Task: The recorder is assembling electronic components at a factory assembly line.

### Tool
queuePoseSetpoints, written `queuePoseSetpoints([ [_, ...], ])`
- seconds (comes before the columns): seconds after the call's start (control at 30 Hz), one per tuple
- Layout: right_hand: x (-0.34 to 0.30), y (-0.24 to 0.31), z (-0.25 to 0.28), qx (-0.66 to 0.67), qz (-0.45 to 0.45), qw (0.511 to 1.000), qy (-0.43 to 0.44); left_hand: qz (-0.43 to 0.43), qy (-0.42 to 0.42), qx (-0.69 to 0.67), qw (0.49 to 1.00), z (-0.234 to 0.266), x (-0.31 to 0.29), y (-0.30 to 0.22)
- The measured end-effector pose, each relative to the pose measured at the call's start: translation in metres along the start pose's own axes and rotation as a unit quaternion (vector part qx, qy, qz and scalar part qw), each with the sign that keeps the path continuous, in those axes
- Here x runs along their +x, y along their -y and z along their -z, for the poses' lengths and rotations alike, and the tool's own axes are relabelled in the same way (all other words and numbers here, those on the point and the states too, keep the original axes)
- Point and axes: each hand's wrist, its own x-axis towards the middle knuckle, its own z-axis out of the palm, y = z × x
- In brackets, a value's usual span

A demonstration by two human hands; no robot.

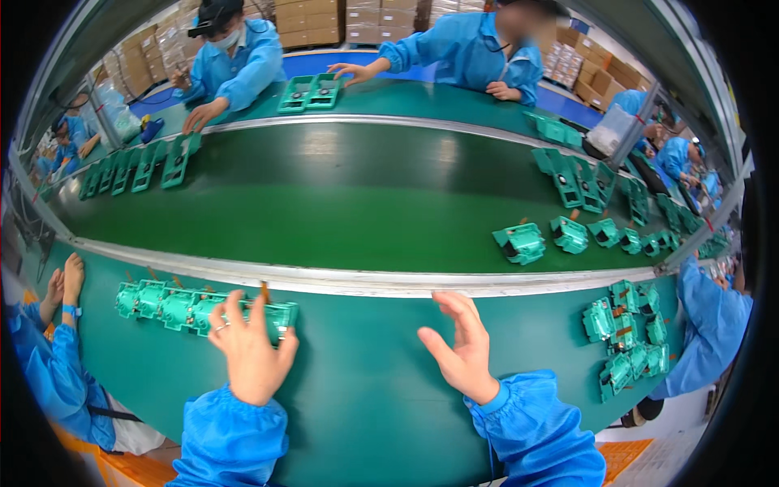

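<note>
Green, flat, smooth tabletop (365,398): row of boxy, mint-green, plastic-looking housings (176,308) near far edge, toward left corner. Left hand (256,357) spread over row's right end; clamping cannot be told. Right hand (466,349) empty, thumb and fingers apart. Judgement: grip housings squarely, sparing thin orange-brown strip (264,291).

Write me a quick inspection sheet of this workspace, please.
Surface: green table; green belt beyond it.
Job's things: row of green housings at left, cluster of green housings at right.
Clutter: clear plastic bag beyond the belt.
Hands: left hand over the row's right end, grip unclear; right hand open, holding nothing.
Cables: apparently a thin cord by the right sleeve.
Surroundings: co-workers in blue, stacked cartons.
</note>
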Motion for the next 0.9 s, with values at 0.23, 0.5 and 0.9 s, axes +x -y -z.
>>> queuePoseSetpoints([
  [0.23,0.054,-0.046,0.078,-0.386,0.006,0.910,-0.149,0.048,-0.012,0.024,0.998,-0.001,0.000,0.030],
  [0.5,0.063,-0.080,0.103,-0.325,-0.171,0.916,-0.161,-0.114,-0.042,-0.203,0.972,0.013,0.011,-0.021],
  [0.9,-0.010,0.014,-0.016,-0.185,0.053,0.981,-0.024,0.139,0.236,-0.818,0.505,-0.028,-0.029,-0.086],
])
